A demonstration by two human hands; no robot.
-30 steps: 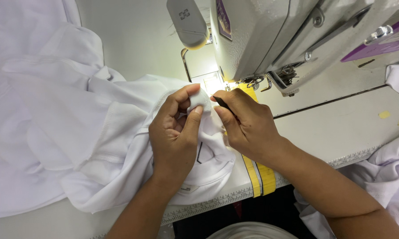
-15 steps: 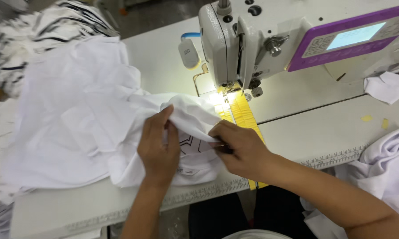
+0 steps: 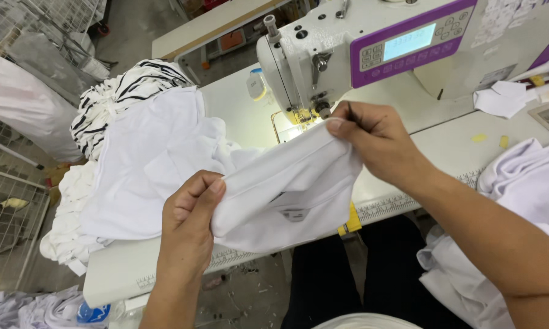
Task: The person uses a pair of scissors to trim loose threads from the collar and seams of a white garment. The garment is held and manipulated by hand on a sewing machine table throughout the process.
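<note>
My left hand (image 3: 189, 222) grips the near left edge of a white garment (image 3: 286, 183) and lifts it off the table. My right hand (image 3: 375, 137) pinches the garment's far upper edge just in front of the needle area of a white sewing machine (image 3: 323, 55), and seems to hold a thin dark tool between its fingers. The fabric is stretched between both hands above the table edge. A small grey label shows on the garment's underside.
More white fabric (image 3: 158, 158) lies heaped on the table's left, with a black-and-white striped pile (image 3: 113, 97) behind it. White cloth (image 3: 518, 176) hangs at the right. The machine has a purple panel with a screen (image 3: 408, 39). Wire baskets (image 3: 6, 207) stand at the far left.
Both hands have lifted the garment off the table and spread apart. My right hand rose toward the needle; my left moved nearer and left. The view pulled back.
</note>
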